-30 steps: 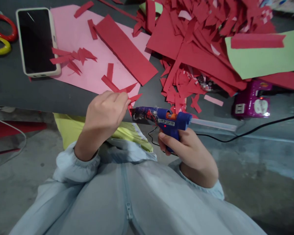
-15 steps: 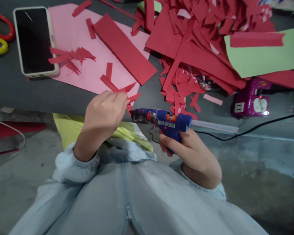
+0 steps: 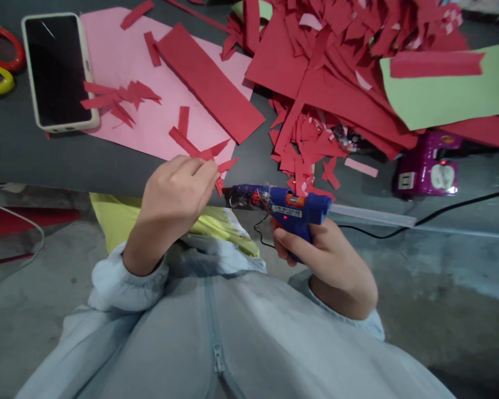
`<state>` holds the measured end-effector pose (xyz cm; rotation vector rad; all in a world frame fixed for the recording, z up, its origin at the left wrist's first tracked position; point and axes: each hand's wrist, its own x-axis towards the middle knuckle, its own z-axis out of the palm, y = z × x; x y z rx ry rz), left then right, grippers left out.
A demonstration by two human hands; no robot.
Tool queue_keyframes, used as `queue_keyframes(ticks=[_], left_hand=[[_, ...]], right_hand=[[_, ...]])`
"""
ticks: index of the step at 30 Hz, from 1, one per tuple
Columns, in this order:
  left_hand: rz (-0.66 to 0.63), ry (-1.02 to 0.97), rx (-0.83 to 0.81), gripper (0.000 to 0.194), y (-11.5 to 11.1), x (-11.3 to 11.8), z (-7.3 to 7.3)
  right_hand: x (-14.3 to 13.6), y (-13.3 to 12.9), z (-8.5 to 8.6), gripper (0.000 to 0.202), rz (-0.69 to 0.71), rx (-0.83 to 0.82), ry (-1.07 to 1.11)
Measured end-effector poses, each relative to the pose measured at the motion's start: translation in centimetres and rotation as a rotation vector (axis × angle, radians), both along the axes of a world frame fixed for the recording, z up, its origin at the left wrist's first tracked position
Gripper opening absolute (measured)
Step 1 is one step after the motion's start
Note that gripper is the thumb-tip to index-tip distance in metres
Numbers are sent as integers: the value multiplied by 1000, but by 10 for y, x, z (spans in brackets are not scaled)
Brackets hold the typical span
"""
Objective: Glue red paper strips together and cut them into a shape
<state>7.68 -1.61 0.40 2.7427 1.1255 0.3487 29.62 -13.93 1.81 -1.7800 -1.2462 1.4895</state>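
Wrapped round the handle of a blue hot glue gun (image 3: 274,200), my right hand (image 3: 332,260) holds it level, nozzle pointing left and a clear glue stick (image 3: 372,215) sticking out behind. My left hand (image 3: 178,191) is closed in a pinch on red paper strips (image 3: 214,151), whose ends fan out past the fingertips. The nozzle is close to the lower end of one strip; whether they touch I cannot tell. Beneath the strips lies a pink paper sheet (image 3: 128,55), with a wide red paper piece (image 3: 212,83) and loose red scraps (image 3: 128,94) on it.
A phone (image 3: 58,69) lies at the left, next to scissors (image 3: 2,77) with red and yellow handles. Red paper (image 3: 336,83) is heaped at the back right beside a green sheet (image 3: 449,100). A purple box (image 3: 426,166) and a black cord (image 3: 449,210) are at the right.
The glue gun has shifted slightly right with my right hand, its nozzle drawing back a little from my left fingers. My left hand stays almost in place with the red strips.
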Motion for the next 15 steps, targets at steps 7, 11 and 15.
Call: queue_keyframes(ticks=[7,11,15], left_hand=[[-51,-6,-17,26,-2,-6,-1],[-71,16,-22,29,-4,-7,0],[-64,47,-39,31,-5,-6,2]], right_hand=[[7,-5,6,20,-303,81,167],[9,-3,5,16,-335,111,166],[10,-3,1,19,-329,92,157]])
